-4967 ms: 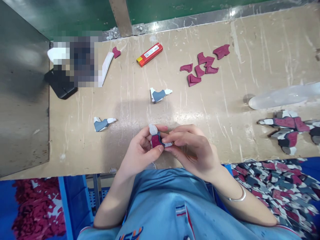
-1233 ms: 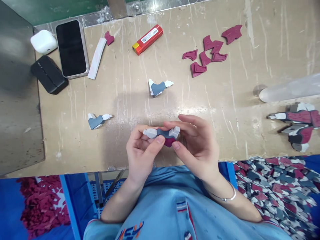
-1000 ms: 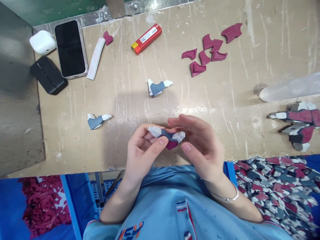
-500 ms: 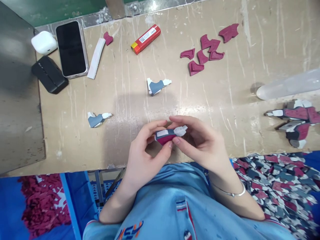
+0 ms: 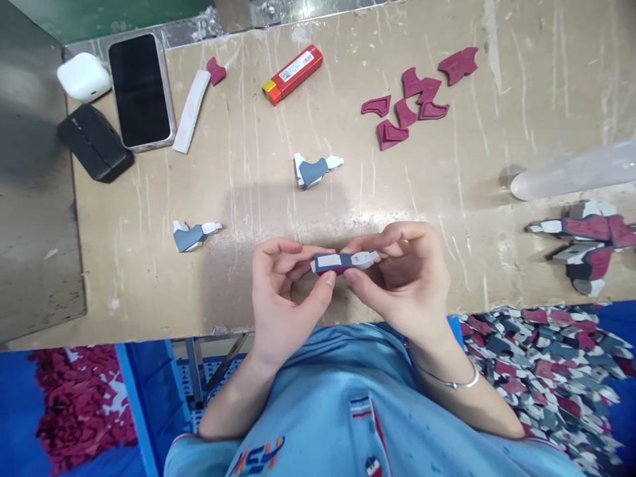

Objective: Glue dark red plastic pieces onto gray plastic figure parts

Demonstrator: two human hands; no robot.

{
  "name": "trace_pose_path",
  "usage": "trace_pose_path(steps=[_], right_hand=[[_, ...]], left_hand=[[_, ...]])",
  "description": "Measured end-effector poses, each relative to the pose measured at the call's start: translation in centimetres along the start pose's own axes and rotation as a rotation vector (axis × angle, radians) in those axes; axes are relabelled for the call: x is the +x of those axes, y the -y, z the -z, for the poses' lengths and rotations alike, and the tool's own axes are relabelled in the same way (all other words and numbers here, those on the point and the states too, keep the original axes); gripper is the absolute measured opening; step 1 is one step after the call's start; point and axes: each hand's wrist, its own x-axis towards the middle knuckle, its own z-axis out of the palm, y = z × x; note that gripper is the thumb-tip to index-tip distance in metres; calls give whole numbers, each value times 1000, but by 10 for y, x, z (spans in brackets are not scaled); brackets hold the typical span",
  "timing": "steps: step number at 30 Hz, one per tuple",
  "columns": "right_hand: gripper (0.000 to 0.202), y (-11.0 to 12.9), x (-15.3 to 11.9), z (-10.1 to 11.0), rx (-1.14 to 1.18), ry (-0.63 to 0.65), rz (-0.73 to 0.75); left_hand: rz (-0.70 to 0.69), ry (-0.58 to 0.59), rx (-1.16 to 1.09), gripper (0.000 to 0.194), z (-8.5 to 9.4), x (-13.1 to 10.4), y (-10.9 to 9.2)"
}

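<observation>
Between both hands, above the table's front part, is a small plastic part (image 5: 330,261) in grey-blue, white and maroon. My left hand (image 5: 291,291) pinches its left end between thumb and fingers. The thumb and fingers of my right hand (image 5: 407,278) close on it near the white jointed tip at its right. Its narrow edge faces up, so the maroon side shows only as a thin strip. Beyond the hands lies a similar grey-blue and white part (image 5: 313,172); another such part (image 5: 189,236) rests to the left.
Several loose maroon pieces (image 5: 406,112) lie at the back right, and a red lighter (image 5: 293,74) at the back. A phone (image 5: 142,93) and black case (image 5: 95,142) sit at left. Assembled parts (image 5: 591,228) lie right. Below are bins of maroon pieces (image 5: 84,411) and mixed parts (image 5: 541,371).
Both hands have turned the held part, so its narrow edge faces up more and less maroon shows. The right fingers have shifted slightly. The view has moved a little.
</observation>
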Motion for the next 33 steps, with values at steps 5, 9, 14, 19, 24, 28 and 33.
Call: trace_pose_path(steps=[5,9,14,19,24,28,33], right_hand=[[42,2,3,0,-26,10,-6],[37,8,4,1,6,-35,-55],[25,16,3,5,229,34,-268],[23,17,2,4,204,127,-317],[11,20,-2,4,137,242,-296],[11,22,-6,9,113,335,-263],[18,20,-7,14,22,337,-125]], left_hand=[[-44,16,-26,36,1,-2,3],[-70,201,104,40,14,0,-1],[-588,330,462,66,23,4,-4],[-848,288,712,24,22,7,-9],[-636,296,525,28,24,5,-13],[-431,249,340,36,24,-1,-11],[-285,279,242,41,22,-3,-14]])
